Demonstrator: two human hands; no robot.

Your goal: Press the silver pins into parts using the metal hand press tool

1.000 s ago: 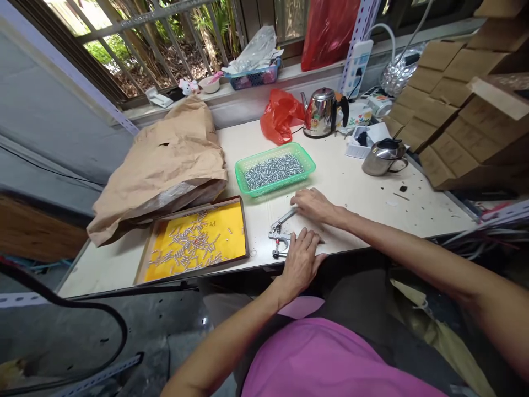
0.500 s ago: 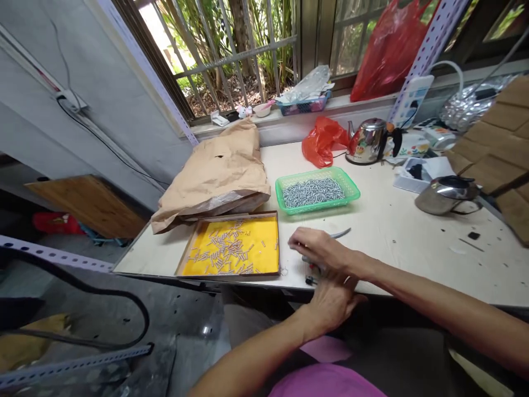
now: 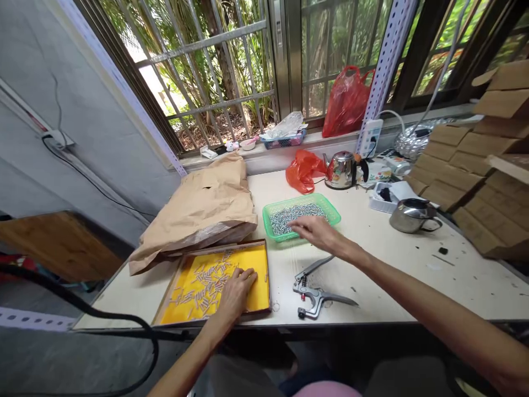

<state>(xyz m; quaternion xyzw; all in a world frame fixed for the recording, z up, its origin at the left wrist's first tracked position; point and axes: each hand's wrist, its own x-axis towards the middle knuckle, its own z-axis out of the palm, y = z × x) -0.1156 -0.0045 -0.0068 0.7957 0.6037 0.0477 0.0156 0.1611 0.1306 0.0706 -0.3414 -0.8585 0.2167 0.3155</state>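
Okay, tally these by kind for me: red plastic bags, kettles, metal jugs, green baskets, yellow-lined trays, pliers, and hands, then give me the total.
Red plastic bags: 2
Kettle: 1
Metal jug: 1
Green basket: 1
Yellow-lined tray: 1
Pliers: 1
Hands, left and right: 2
Total: 9

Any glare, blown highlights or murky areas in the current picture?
Head view: daylight burns out a patch toward the left of the window; head view: glints on the steel kettle; head view: the pliers read clearly; head view: deep shade beneath the table.
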